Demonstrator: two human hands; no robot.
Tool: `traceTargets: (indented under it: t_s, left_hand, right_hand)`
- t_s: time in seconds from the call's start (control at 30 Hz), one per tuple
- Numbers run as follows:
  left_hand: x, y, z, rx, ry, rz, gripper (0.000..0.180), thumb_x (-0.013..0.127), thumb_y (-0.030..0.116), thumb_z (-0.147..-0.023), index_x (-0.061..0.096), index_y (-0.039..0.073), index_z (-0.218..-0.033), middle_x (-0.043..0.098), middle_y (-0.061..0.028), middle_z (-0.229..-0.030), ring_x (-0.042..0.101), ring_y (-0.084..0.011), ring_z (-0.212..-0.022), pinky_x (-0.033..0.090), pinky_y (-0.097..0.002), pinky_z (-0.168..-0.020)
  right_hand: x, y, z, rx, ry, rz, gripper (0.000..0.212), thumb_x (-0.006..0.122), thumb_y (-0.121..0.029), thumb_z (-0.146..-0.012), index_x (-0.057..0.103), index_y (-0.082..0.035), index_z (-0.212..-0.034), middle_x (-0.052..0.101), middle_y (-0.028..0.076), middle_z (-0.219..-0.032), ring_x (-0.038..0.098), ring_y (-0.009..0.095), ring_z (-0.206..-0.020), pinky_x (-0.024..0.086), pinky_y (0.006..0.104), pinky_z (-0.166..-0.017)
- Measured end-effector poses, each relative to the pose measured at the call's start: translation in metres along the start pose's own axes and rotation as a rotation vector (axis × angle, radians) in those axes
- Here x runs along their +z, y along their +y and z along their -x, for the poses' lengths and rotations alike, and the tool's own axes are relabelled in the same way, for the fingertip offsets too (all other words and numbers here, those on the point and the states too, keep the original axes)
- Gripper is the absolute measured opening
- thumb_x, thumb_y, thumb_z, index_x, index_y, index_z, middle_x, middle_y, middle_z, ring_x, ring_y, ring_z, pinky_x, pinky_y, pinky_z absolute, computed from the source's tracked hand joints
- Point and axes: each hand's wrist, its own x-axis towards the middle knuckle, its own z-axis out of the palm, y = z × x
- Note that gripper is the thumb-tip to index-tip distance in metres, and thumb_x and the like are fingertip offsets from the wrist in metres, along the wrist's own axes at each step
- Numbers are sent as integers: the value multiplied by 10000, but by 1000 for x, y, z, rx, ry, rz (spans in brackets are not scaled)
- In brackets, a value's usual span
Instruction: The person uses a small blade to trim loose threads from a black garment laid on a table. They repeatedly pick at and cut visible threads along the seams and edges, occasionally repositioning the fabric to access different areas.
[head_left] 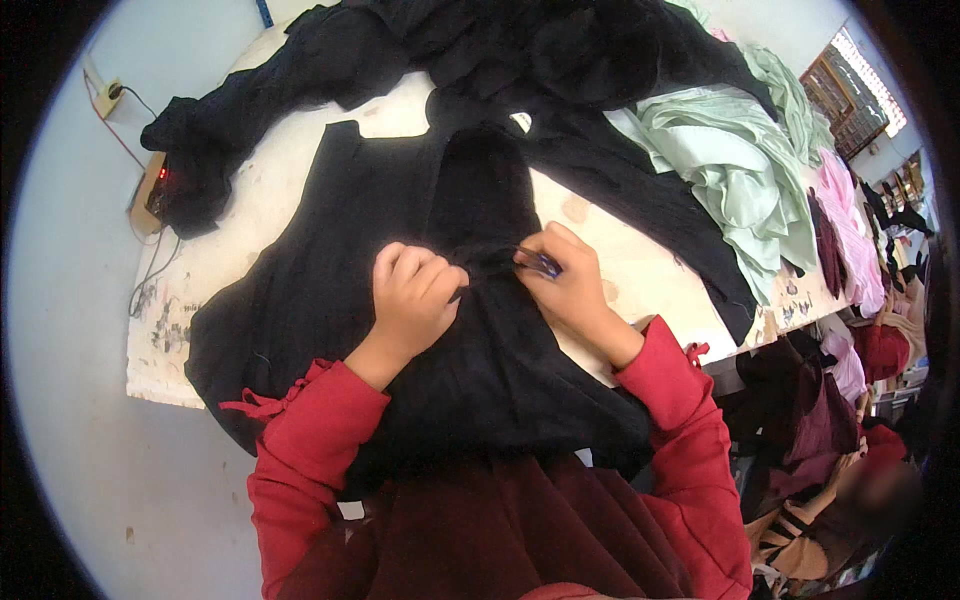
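Observation:
A black garment point(330, 270) lies spread over the table before me, its near part hanging over the edge toward my lap. My left hand point(415, 298) is closed on a fold of its cloth near the middle. Just to the right, my right hand point(572, 282) grips a small dark-blue tool that looks like thread snips point(543, 262). The tool's tip points left, toward the raised fold between my hands. My fingers hide part of the tool, so its blades are hard to make out.
More black cloth point(520, 50) is heaped along the far side of the pale table point(650, 270). Light green fabric point(720, 150) lies in a crumpled pile at the far right. A power strip point(150, 195) with cords sits at the left edge. At the lower right, another person point(800, 545) is partly visible among garments.

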Motion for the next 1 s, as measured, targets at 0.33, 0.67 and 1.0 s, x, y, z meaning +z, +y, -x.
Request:
traceTargets:
  t_s: [0.33,0.67,1.0]
  left_hand:
    - [-8,-1,7,143,245,20,172,670,82,-664,595,211,-752,462,65,-696,537,-138,-724,331,-331,-730]
    - [-10,1,6,127,327,23,151,684,122,-666,582,212,-731,521,69,-759,573,-132,-757,324,-340,-736]
    - [-10,0,2,183,278,77,203,738,155,-644,562,208,-730,532,57,-786,594,-143,-818,376,-357,-776]
  right_hand:
    - [-7,0,7,137,-20,-186,186,707,35,-656,592,-17,-793,565,61,-809,542,151,-706,399,245,-612]
    - [-32,-49,-29,-2,-232,-355,265,713,-32,-823,717,-30,-1087,658,68,-1062,637,157,-911,487,262,-788]
    - [-18,-54,-52,52,-559,-418,151,742,-29,-836,726,21,-978,705,98,-968,673,175,-898,523,287,-817]
